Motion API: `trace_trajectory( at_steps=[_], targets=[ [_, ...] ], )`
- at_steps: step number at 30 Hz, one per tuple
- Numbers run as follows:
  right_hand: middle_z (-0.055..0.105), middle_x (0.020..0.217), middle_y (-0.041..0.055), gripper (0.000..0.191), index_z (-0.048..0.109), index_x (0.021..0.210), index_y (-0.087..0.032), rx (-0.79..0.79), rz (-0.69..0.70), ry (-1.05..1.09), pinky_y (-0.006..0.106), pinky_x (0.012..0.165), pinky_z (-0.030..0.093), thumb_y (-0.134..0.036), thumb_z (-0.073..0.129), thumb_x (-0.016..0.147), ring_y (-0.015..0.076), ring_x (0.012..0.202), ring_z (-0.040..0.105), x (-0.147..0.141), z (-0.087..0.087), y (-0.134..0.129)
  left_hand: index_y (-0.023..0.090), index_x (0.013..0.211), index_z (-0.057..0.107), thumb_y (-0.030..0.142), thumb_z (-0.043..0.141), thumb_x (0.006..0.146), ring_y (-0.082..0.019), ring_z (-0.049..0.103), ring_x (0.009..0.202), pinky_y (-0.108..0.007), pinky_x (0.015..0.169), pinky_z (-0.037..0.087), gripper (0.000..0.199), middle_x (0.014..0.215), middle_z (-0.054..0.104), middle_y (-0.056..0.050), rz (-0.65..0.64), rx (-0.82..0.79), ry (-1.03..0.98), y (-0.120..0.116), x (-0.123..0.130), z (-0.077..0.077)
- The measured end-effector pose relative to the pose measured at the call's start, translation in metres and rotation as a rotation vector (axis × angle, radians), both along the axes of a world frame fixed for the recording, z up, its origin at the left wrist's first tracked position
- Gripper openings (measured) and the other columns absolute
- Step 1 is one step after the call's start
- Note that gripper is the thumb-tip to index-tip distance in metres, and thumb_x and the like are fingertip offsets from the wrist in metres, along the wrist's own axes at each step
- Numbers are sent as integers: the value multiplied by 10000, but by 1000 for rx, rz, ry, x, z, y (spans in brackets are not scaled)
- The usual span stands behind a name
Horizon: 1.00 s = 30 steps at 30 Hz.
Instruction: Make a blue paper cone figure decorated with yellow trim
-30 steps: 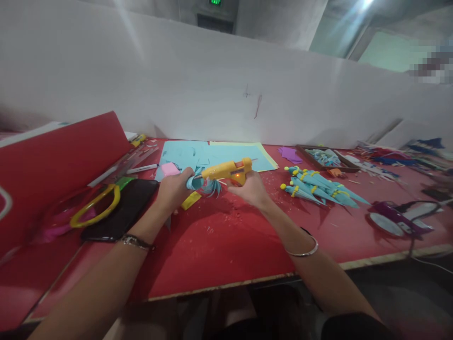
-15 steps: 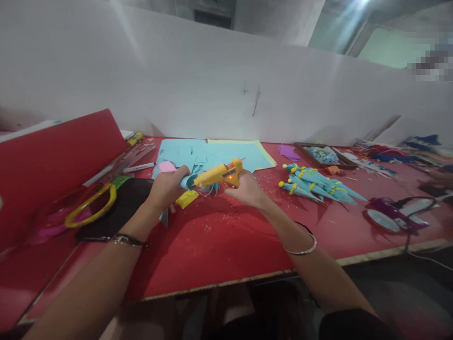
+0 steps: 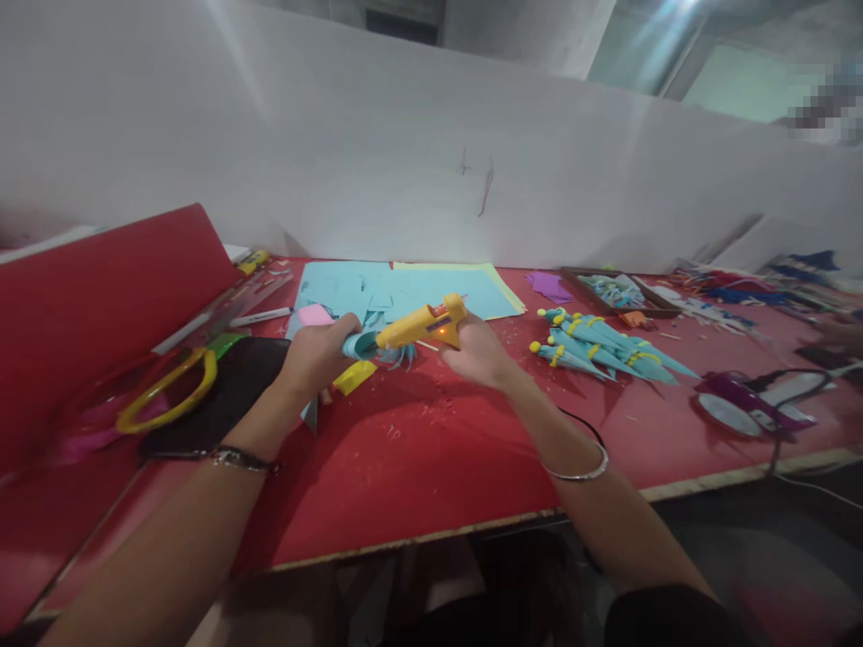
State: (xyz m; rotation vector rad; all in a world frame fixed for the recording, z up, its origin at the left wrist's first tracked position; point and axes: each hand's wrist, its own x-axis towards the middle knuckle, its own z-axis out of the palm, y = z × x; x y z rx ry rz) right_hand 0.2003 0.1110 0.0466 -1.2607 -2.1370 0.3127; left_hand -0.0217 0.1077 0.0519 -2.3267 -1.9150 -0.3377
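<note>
My left hand [image 3: 315, 355] is closed on a curled piece of light blue paper [image 3: 360, 345], left of centre above the red table. My right hand [image 3: 478, 352] grips a yellow glue gun [image 3: 422, 324] by its handle, and a small orange light glows on its side. The gun's nozzle points left and reaches the open edge of the paper curl; whether it touches cannot be made out. Below the left hand lies a yellow piece [image 3: 355, 377]. Fringed blue strips [image 3: 399, 354] show under the gun.
Blue paper sheets [image 3: 441, 292] lie at the back. To the right are blue paper cones with yellow trim [image 3: 593, 346], a tray of scraps [image 3: 620, 295] and a purple corded device [image 3: 738, 404]. Yellow-handled scissors [image 3: 168, 395] and a black flat object [image 3: 229, 404] lie left.
The glue gun has shifted very slightly right and up from the curl's mouth, its tip still close to the paper. My left hand has hardly moved.
</note>
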Motion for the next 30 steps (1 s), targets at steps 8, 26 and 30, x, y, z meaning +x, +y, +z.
trace_trajectory(
  at_steps=[8, 26, 30],
  targets=[
    [582, 989, 96, 448, 457, 1119, -166, 82, -62, -46, 313, 611, 434, -174, 432, 671, 227, 791, 566, 2, 0, 0, 206, 829, 528, 377, 480, 717, -189, 588, 571, -228, 514, 310, 210, 493, 546, 13, -19, 27, -62, 0, -1, -3],
    [475, 988, 85, 242, 440, 988, -162, 230, -113, -137, 299, 566, 402, -201, 377, 758, 184, 741, 524, 0, 2, -3, 209, 688, 497, 411, 479, 691, -161, 572, 546, -214, 488, 305, 203, 487, 535, 23, -90, 105, -180, -2, 1, -5],
    [475, 972, 77, 243, 439, 973, -175, 217, -134, -127, 293, 515, 382, -178, 378, 738, 185, 712, 511, -1, 4, -5, 211, 667, 484, 423, 470, 687, -154, 558, 518, -212, 471, 297, 213, 465, 517, 28, -100, 107, -188, -2, 1, -5]
  ],
)
